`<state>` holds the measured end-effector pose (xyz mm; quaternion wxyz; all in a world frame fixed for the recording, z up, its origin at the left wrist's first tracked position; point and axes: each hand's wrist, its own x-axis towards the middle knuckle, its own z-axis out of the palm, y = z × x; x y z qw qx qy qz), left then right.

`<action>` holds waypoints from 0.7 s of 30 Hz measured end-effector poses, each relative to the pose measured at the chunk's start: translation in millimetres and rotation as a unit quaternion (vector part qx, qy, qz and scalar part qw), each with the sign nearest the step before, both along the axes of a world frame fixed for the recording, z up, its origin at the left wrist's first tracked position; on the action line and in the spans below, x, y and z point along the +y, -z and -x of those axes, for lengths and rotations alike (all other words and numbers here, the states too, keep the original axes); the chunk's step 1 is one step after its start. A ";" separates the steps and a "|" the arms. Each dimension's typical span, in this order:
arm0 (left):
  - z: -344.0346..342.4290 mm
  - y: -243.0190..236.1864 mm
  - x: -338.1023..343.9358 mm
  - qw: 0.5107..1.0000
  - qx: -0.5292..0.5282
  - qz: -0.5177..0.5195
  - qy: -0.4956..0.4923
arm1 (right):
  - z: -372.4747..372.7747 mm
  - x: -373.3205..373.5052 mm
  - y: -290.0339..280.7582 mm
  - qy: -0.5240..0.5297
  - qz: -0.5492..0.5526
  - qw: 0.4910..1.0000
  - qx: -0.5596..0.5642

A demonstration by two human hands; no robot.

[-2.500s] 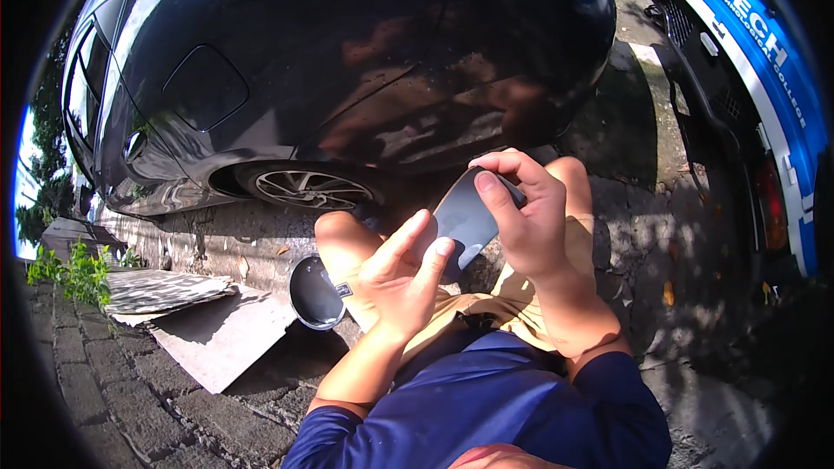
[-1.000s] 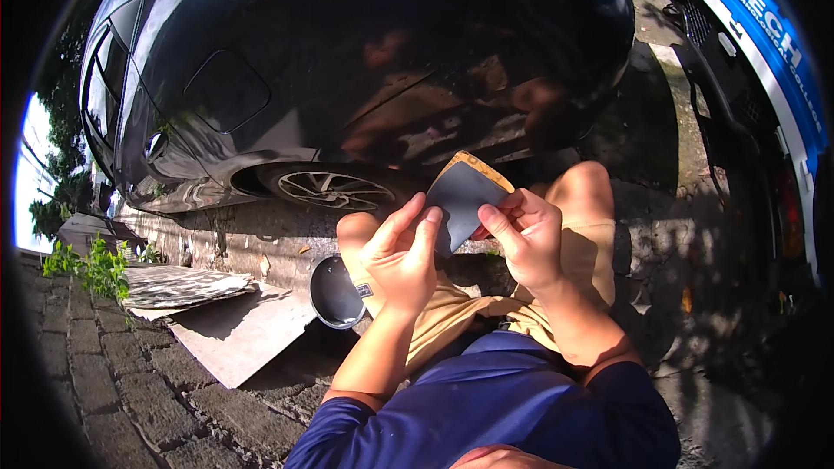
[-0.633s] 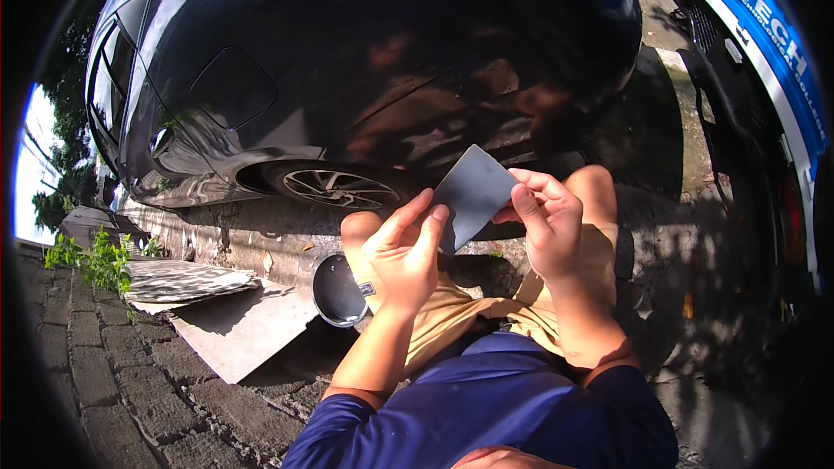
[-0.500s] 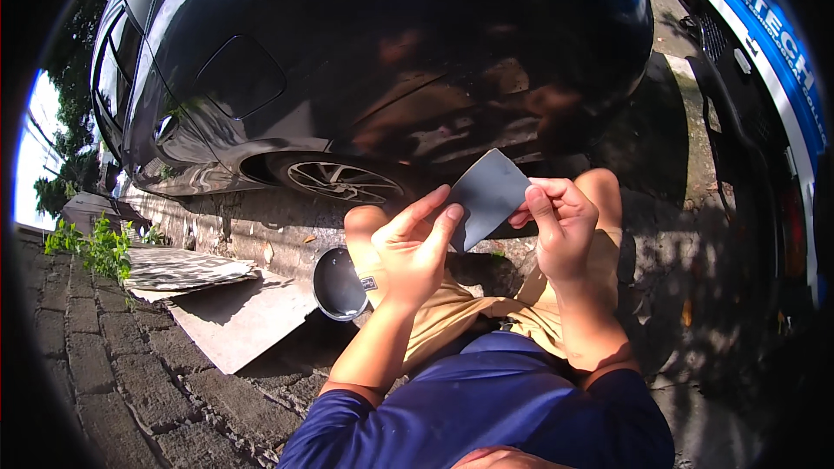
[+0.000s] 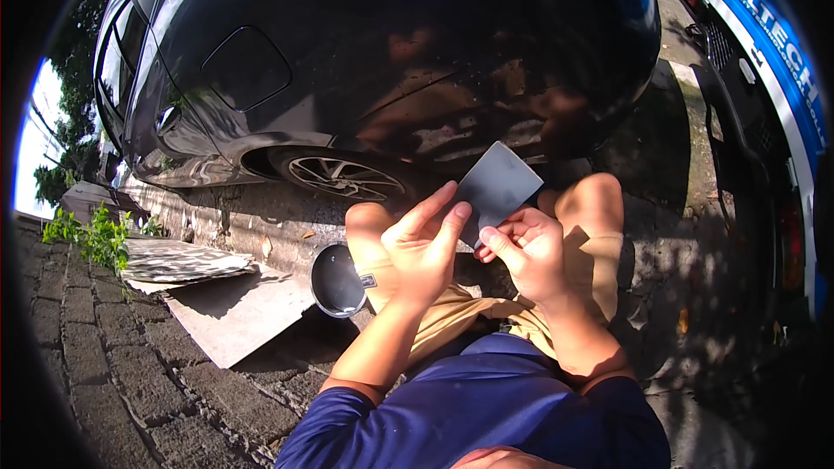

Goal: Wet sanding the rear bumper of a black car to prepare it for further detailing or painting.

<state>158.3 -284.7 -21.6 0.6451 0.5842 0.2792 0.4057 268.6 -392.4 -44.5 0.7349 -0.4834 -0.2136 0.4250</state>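
A small grey rectangular sheet, which looks like sandpaper (image 5: 502, 181), is held up in front of my knees, between me and the car. My left hand (image 5: 420, 252) pinches its left edge between thumb and fingers. At the sheet's lower edge my right hand (image 5: 532, 256) closes on it with thumb and fingertips, partly covering the bottom corner. Beyond the sheet stands a dark glossy car (image 5: 408, 69), with drops or specks on its side panel. A round dark bowl (image 5: 339, 282) sits beside my left knee; pale specks show inside it.
The car's wheel (image 5: 347, 175) is just past my left knee. Flattened cardboard (image 5: 243, 317) and a striped folded sheet (image 5: 182, 260) lie at left on the brick paving (image 5: 139, 382), near a green plant (image 5: 91, 239). Another vehicle (image 5: 764, 78), blue and white, stands at right.
My right hand has moved down and left, from the sheet's right edge to its lower corner. The sheet has shifted slightly up and right; my left hand keeps its hold.
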 end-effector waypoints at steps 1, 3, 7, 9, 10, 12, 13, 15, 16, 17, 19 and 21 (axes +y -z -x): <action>0.1 1.2 0.4 1.000 -0.004 -0.013 -0.002 | 1.0 0.8 -0.9 0.000 0.000 1.000 0.000; 0.4 -0.6 0.8 1.000 0.009 -0.028 -0.010 | 3.1 2.5 -3.1 0.003 -0.026 1.000 0.007; 1.0 -4.1 3.8 0.995 0.020 -0.091 -0.018 | 8.0 2.5 -5.2 0.002 -0.035 0.999 -0.004; 1.1 -5.2 2.8 0.998 0.023 -0.064 -0.020 | 8.9 2.5 -6.9 0.003 -0.036 0.999 -0.001; 1.1 -5.4 2.1 0.999 0.026 -0.037 -0.021 | 8.9 2.1 -4.9 0.004 -0.036 0.999 -0.001; 1.9 -5.2 1.8 0.998 0.031 -0.057 -0.021 | 9.7 1.6 3.1 -0.008 -0.006 1.000 -0.028; 2.2 -5.0 1.6 0.996 0.036 -0.077 -0.021 | 11.2 1.9 5.4 -0.007 -0.007 1.000 -0.028; 1.7 0.2 1.5 0.996 0.030 -0.081 -0.028 | 14.4 4.1 6.5 0.011 -0.028 1.000 -0.007; 0.6 2.0 1.7 0.995 0.025 -0.084 -0.036 | 14.7 4.8 4.4 0.013 -0.028 1.000 -0.008; -0.9 2.2 3.4 0.996 0.024 -0.084 -0.035 | 14.9 5.0 0.7 0.009 -0.028 0.999 -0.017; -3.3 -0.8 6.7 0.978 0.036 -0.198 -0.062 | 15.3 3.1 -1.5 0.007 -0.027 0.999 -0.025; -1.1 7.2 4.7 0.987 0.020 -0.154 -0.049 | 16.5 1.3 1.2 -0.010 0.000 1.000 -0.025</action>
